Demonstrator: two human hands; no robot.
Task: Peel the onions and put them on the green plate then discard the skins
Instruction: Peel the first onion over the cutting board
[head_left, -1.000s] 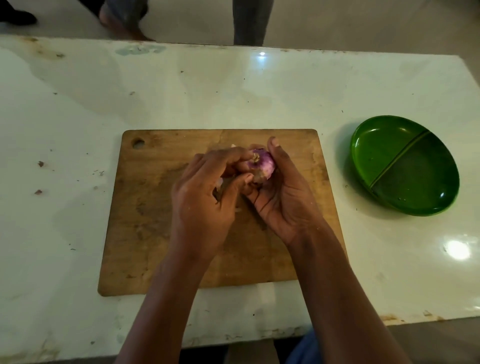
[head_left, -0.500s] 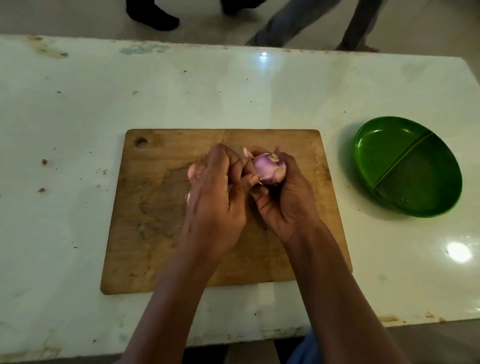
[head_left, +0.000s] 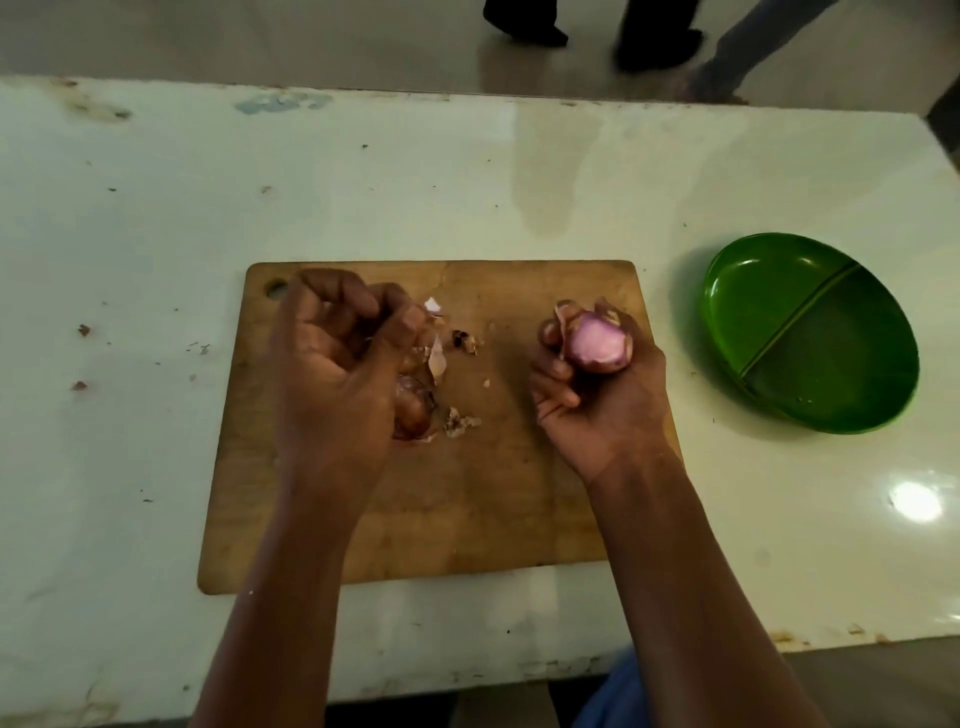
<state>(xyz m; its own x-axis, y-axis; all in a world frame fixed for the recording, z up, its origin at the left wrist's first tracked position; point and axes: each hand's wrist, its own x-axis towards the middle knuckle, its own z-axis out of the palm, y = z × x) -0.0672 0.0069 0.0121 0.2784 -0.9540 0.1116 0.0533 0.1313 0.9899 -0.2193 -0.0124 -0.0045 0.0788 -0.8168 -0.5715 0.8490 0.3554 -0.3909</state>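
Onion (head_left: 595, 347), mostly peeled and pale purple, sits in the right hand (head_left: 597, 410), whose fingers curl round it above the right side of the cutting board (head_left: 467, 499). The left hand (head_left: 332, 374) is curled over loose skins (head_left: 415, 408) on the board; whether it pinches a scrap I cannot tell. The green plate (head_left: 753, 291) lies to the right of the board.
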